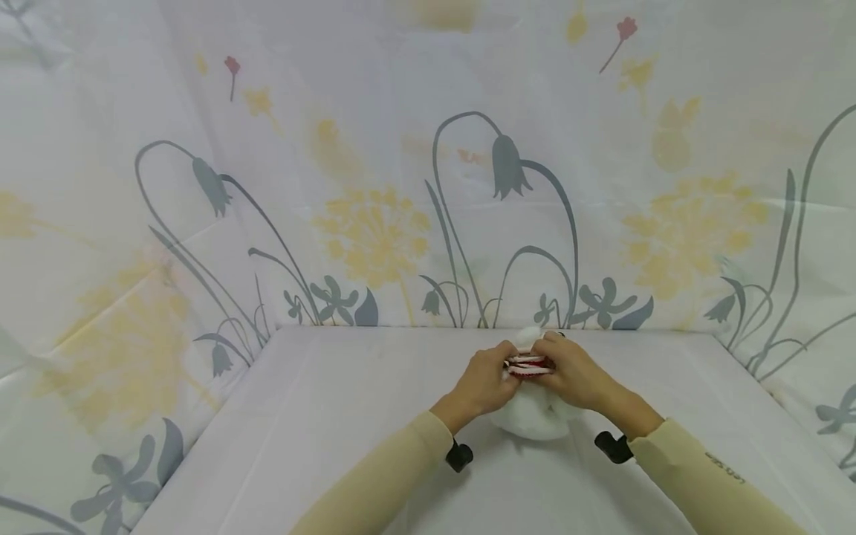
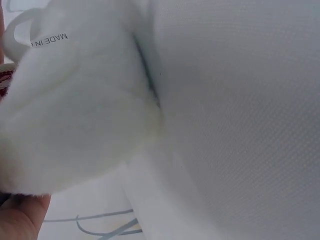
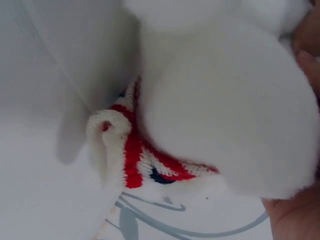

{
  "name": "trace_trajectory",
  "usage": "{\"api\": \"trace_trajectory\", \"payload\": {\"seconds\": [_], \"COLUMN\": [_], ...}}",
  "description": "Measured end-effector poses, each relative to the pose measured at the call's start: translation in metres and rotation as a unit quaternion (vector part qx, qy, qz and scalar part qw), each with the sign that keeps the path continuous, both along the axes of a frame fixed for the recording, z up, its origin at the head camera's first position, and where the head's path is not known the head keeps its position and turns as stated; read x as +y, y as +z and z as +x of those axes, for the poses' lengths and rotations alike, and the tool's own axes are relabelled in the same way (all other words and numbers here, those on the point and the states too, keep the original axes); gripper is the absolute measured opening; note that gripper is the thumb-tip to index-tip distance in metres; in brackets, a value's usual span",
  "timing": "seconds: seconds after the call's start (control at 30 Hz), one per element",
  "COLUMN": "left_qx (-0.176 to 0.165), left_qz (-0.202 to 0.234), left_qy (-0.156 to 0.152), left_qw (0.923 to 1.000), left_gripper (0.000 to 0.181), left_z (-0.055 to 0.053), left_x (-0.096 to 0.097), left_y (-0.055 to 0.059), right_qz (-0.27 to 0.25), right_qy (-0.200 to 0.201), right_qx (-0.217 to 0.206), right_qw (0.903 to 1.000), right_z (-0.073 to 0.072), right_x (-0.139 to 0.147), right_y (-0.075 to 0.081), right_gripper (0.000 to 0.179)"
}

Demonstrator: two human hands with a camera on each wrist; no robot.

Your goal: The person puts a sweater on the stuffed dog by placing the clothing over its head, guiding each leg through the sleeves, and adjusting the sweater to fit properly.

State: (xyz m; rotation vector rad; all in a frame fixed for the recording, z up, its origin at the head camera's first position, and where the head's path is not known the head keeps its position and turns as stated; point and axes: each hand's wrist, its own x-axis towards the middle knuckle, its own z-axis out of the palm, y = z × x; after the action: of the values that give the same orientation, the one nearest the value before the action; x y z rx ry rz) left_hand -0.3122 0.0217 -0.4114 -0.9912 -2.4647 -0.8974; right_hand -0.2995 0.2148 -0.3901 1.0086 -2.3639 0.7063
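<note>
A white plush toy [image 1: 535,416] stands on the white table between the two hands, its rounded top showing above them. Both hands hold a red, white and navy striped knitted garment [image 1: 528,369] at the toy's upper part. My left hand [image 1: 484,379] grips its left side, fingers curled at the edge, while my right hand [image 1: 578,377] grips the opposite side. Up close in the right wrist view, the knitted garment [image 3: 134,155] has a rolled white edge and lies against the white fur. A white tag [image 2: 50,40] with printed letters sticks out from the plush in the left wrist view.
The white tabletop [image 1: 348,416] extends to either side of the toy. Behind it hangs a pale sheet [image 1: 374,89] with grey and yellow flower prints, meeting the table's back edge. Dark wrist cameras [image 1: 459,455] hang below both wrists.
</note>
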Motion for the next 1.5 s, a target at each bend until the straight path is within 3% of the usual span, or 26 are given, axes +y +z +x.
{"api": "trace_trajectory", "payload": {"seconds": [0.17,0.33,0.47,0.6,0.93,1.1,1.2,1.3,1.4,1.5], "left_qx": [0.028,0.003,-0.031,-0.037,0.041,0.056,0.07,0.09,0.101,0.103], "left_qz": [0.039,0.058,0.052,0.04,0.077,0.11,0.113,0.108,0.113,0.125], "left_qy": [0.006,0.002,-0.004,0.01,0.061,0.089,0.081,0.066,0.058,0.055], "left_qw": [0.9988,0.9983,0.9981,0.9985,0.9943,0.9883,0.9878,0.9878,0.9868,0.9853], "left_gripper": [0.014,0.013,0.022,0.027,0.024,0.029,0.031,0.033,0.035,0.036], "left_z": [-0.002,-0.005,-0.005,-0.004,0.0,-0.002,-0.002,-0.002,-0.001,0.0], "left_x": [-0.001,-0.001,-0.002,-0.001,0.004,0.005,0.004,0.005,0.005,0.005], "left_y": [-0.001,0.001,0.003,0.003,-0.006,-0.011,-0.012,-0.012,-0.013,-0.014], "right_qz": [-0.049,-0.074,-0.076,-0.064,-0.045,-0.046,-0.066,-0.079,-0.041,0.013], "right_qy": [0.002,-0.014,-0.027,-0.019,-0.028,-0.007,0.0,-0.003,-0.009,-0.009], "right_qx": [0.073,0.096,0.088,0.063,0.05,0.042,0.029,0.025,0.012,-0.04], "right_qw": [0.9961,0.9925,0.9929,0.9958,0.9974,0.998,0.9974,0.9966,0.9991,0.9991], "right_z": [-0.002,-0.002,0.0,0.0,0.0,0.0,-0.001,-0.004,-0.007,-0.008], "right_x": [-0.002,-0.004,-0.004,-0.004,-0.006,-0.005,-0.003,-0.003,-0.004,-0.004], "right_y": [-0.006,-0.008,-0.01,-0.012,-0.011,-0.009,-0.004,0.004,0.014,0.026], "right_gripper": [0.029,0.029,0.03,0.035,0.03,0.021,0.009,0.008,0.017,0.021]}}
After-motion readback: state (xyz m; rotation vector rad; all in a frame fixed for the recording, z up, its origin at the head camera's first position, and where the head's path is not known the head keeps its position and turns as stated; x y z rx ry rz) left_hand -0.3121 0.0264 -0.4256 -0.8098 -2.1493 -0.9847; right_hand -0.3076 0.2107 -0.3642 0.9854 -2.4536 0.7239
